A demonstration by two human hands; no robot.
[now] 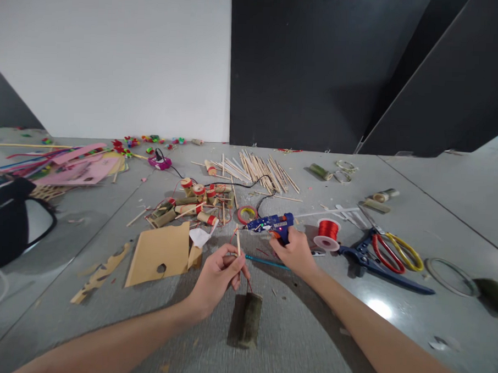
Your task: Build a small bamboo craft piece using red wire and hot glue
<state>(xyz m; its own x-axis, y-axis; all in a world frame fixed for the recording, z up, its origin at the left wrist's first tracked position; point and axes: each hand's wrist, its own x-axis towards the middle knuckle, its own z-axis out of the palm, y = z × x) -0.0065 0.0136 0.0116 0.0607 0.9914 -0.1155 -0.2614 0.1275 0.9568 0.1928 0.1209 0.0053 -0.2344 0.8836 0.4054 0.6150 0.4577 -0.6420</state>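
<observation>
My left hand [222,266] pinches a thin wooden stick [238,243], which points up and away from me. From beneath that hand a red cord [250,286] runs down to a short dark bamboo piece [250,321] near me. My right hand [296,254] is wrapped around the handle of a blue glue gun [269,223], with a pale glue stick [321,212] out of its back. The gun's nozzle lies close to the stick's far tip; whether they touch I cannot tell. Behind the nozzle sits a roll of red tape [246,214].
Bamboo pieces with red bands [198,193] are heaped at centre left, before a spread of wooden sticks [266,172]. Cardboard [159,254] lies left. A red thread spool [328,234], blue pruning shears [377,263] and red-yellow-handled scissors [403,251] lie right. Upright panels [303,68] stand behind.
</observation>
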